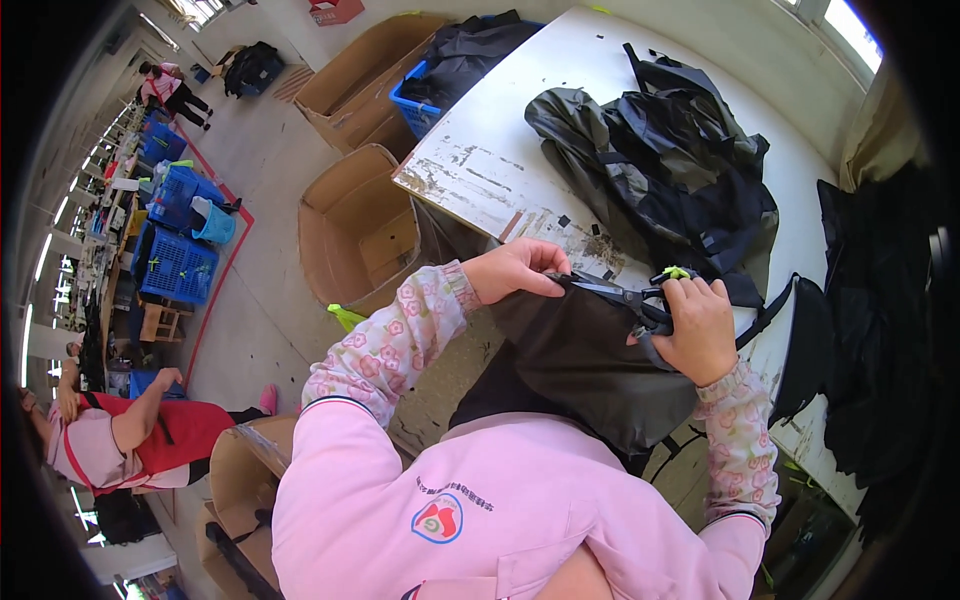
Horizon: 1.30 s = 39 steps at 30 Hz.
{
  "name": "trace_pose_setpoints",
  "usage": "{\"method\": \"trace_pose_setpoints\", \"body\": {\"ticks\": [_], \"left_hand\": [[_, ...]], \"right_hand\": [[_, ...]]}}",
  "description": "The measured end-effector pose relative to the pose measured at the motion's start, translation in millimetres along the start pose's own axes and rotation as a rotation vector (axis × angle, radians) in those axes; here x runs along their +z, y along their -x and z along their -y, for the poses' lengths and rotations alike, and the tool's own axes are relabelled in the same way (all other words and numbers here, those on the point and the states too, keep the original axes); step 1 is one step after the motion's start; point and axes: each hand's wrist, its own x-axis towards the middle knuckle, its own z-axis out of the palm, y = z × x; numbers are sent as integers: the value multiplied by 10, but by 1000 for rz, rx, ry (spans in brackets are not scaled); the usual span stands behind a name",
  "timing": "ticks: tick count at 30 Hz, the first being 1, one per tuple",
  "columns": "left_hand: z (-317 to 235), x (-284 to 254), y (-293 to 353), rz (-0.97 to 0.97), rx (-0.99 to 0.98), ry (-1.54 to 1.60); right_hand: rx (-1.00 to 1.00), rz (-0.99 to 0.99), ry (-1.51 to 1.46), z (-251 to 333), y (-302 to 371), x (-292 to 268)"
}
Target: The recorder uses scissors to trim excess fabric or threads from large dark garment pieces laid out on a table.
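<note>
A dark brown-black piece of fabric hangs over my lap at the front edge of the white table. My left hand pinches its upper edge between thumb and fingers. In my right hand is a pair of scissors with black handles, wrapped by my fingers. The blades point left, and their tips lie close to the fabric edge beside my left fingertips. A bit of yellow-green material shows at the scissor handles. Whether the blades touch the fabric I cannot tell.
A heap of dark sewn fabric lies on the worn white table. Cardboard boxes and a blue basket of black fabric stand left of it. Black cloth hangs at the right. A person in a red apron is at the far left.
</note>
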Motion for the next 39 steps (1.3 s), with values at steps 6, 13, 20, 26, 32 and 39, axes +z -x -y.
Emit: {"method": "trace_pose_setpoints", "body": {"ticks": [6,13,20,26,32,39], "left_hand": [[52,0,-23,12,27,18],[99,23,-52,17,44,7],[85,28,-47,21,15,-15],[37,78,-44,37,4,2],[25,68,-48,44,-9,-14],[-13,106,-33,9,-9,-129]], "right_hand": [[-11,13,4,45,-52,19],[-11,9,-9,35,-34,16],[6,31,-18,24,-7,-1],[2,39,-25,47,-7,-25],[-5,49,10,12,11,-17],[61,60,-49,-6,39,-42]]}}
